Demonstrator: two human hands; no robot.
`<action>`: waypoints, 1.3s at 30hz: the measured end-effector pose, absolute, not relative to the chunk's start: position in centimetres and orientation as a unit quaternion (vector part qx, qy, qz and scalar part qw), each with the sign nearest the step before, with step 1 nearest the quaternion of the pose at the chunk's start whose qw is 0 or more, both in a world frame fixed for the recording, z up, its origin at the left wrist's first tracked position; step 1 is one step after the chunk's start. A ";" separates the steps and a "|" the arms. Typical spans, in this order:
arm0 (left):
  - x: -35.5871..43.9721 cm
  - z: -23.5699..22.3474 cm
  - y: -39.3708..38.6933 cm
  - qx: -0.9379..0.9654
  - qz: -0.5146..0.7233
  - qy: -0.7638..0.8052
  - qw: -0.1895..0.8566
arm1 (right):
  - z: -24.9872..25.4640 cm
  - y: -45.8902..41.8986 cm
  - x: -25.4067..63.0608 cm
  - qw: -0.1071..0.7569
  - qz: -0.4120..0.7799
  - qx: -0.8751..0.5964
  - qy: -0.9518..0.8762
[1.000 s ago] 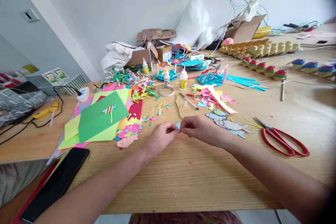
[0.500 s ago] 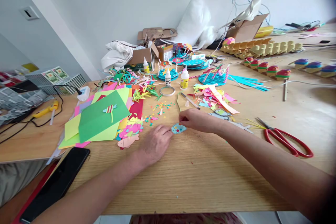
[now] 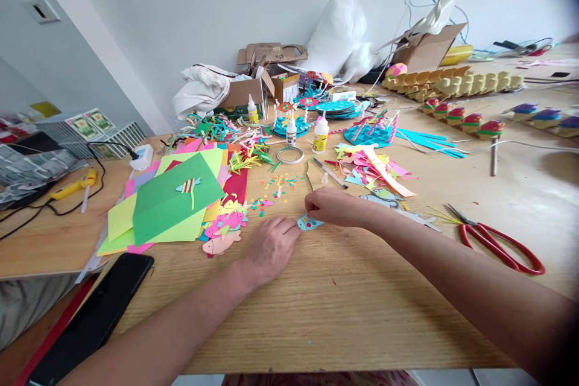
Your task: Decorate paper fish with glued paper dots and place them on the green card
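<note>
A small blue paper fish (image 3: 309,223) with coloured dots lies flat on the wooden table (image 3: 344,301). My left hand (image 3: 270,246) rests palm down just left of it, fingertips touching its edge, fingers loosely stretched. My right hand (image 3: 333,205) sits at the fish's upper right, fingers pinched together and pressing down on it; whether a tiny scrap is between them I cannot make out. Pink and orange paper fish (image 3: 220,235) lie left of my left hand, grey ones (image 3: 409,217) right of my right wrist.
Red scissors (image 3: 497,241) lie at the right. A stack of coloured paper (image 3: 172,199) and a black phone (image 3: 97,313) are at the left. Glue bottles (image 3: 320,134), a tape ring (image 3: 290,155), paper scraps, boxes and egg trays (image 3: 452,83) crowd the back.
A second ago both hands pinched the blue piece together, raised off the table. It now lies flat; my left hand has flattened beside it and my right presses on it.
</note>
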State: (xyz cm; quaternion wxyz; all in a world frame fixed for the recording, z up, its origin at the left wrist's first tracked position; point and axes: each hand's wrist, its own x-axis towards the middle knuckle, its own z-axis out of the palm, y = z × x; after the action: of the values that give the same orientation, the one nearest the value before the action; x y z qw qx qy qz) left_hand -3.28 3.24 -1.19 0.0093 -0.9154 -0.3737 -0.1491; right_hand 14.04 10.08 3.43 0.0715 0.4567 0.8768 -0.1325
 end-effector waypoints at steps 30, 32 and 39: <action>-3.3 -1.2 3.3 -0.917 -0.143 -0.371 0.010 | 3.5 9.8 13.8 0.078 -0.098 0.475 0.871; -3.3 -1.2 3.3 -0.918 -0.143 -0.371 0.009 | 3.4 9.8 13.9 0.075 -0.099 0.476 0.870; -3.3 -1.2 3.3 -0.917 -0.149 -0.369 0.008 | 3.6 10.1 14.3 0.054 -0.101 0.488 0.866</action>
State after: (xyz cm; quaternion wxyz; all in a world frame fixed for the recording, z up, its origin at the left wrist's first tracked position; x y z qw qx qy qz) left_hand -3.31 3.30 -1.18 0.0080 -0.9174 -0.3688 -0.1490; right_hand 14.25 10.10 3.56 0.0540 0.4876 0.8655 -0.1012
